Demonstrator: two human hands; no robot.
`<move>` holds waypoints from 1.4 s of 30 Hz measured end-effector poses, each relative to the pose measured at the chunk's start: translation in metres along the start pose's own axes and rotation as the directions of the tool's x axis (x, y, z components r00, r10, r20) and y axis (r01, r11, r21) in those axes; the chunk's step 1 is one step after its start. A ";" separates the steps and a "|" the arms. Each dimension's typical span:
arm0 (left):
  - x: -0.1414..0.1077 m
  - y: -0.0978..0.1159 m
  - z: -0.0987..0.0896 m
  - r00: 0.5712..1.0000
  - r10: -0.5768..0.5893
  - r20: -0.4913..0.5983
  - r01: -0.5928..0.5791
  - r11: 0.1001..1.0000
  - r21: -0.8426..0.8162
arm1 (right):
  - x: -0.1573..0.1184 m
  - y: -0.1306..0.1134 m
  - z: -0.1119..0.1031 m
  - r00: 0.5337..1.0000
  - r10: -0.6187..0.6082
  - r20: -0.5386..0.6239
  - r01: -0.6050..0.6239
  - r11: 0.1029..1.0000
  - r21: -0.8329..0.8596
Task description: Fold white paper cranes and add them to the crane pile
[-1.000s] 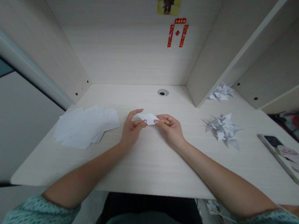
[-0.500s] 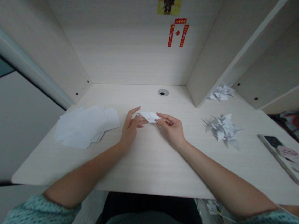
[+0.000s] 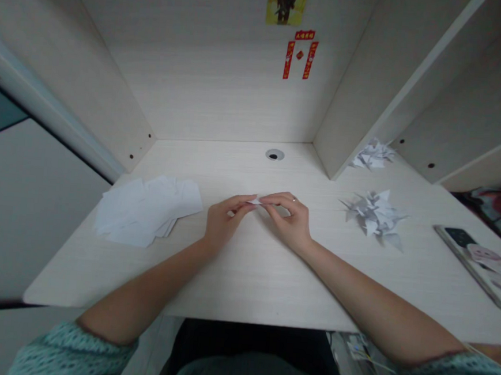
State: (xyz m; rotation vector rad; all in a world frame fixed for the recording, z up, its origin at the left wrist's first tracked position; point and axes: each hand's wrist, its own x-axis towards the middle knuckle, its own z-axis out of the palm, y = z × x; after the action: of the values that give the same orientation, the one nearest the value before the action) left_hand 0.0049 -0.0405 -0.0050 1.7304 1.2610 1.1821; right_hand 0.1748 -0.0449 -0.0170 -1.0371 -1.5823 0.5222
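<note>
Between my two hands, over the middle of the desk, is a small folded white paper point(image 3: 256, 200), mostly covered by fingers. My left hand point(image 3: 228, 217) pinches its left end between thumb and fingers. The right end is pinched by my right hand point(image 3: 289, 216), which has a ring on one finger. A loose pile of white paper sheets point(image 3: 147, 211) lies to the left of my left hand. On the right, beyond my right hand, sits a heap of pointed folded white papers point(image 3: 374, 213).
Another heap of folded papers point(image 3: 373, 154) lies behind, beside the upright divider point(image 3: 347, 114). A phone point(image 3: 474, 263) with a decorated case rests at the right. The desk point(image 3: 243, 279) has a round cable hole point(image 3: 274, 155) near the back panel.
My left hand has closed from a more spread pose and moved slightly right. Less of the folded paper shows now, and my hands are closer together.
</note>
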 end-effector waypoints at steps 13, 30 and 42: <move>0.004 -0.006 -0.001 0.998 -0.047 -0.030 0.039 0.975 -0.221 | 0.005 0.011 0.009 0.905 0.369 0.212 -0.425 0.775 0.468; 0.005 -0.008 0.001 0.983 -0.181 0.022 0.178 0.933 -0.312 | 0.003 0.016 0.013 0.893 0.431 0.126 -0.438 0.775 0.455; 0.005 -0.004 0.000 0.987 -0.160 -0.032 0.143 0.945 -0.295 | 0.005 0.012 0.011 0.897 0.426 0.119 -0.435 0.802 0.410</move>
State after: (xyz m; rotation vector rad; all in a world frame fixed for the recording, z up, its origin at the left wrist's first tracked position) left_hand 0.0037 -0.0348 -0.0071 1.3700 1.1626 1.2620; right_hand 0.1689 -0.0326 -0.0268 -1.0460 -1.1615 1.1449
